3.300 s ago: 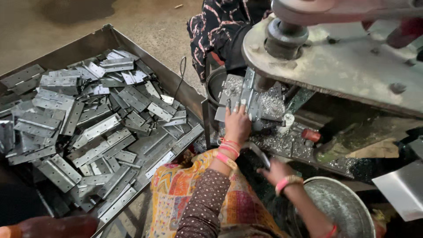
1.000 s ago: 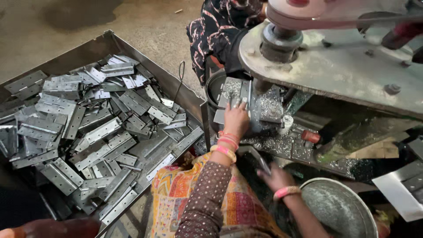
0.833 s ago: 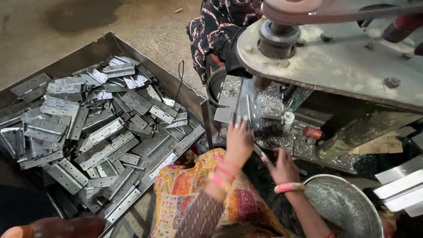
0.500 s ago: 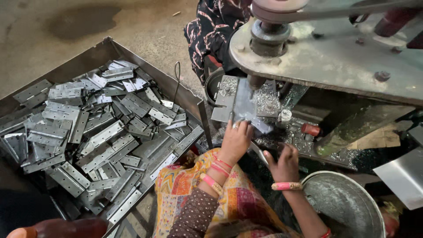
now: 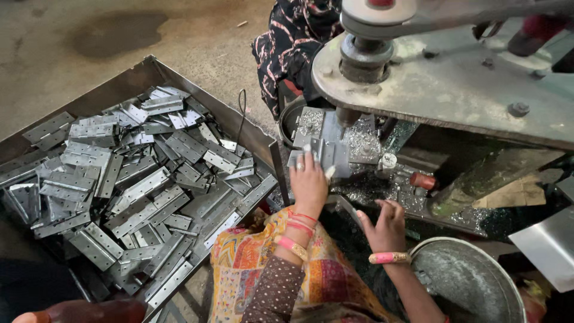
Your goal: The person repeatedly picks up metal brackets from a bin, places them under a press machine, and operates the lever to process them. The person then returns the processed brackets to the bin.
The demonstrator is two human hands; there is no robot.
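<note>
Concrete workshop floor (image 5: 197, 42), stained and dusty, with a heavy press machine (image 5: 454, 90) looming at the top. Under its ram sits a grey metal hinge plate (image 5: 327, 154), and the left hand (image 5: 309, 182) lies flat on that plate, fingers spread, pressing rather than gripping. The right hand (image 5: 387, 222) hovers open and empty just right of the plate. A steel bowl (image 5: 472, 281) sits below the press; left of it, a tray (image 5: 107, 90) heaped with hinges (image 5: 143, 185).
</note>
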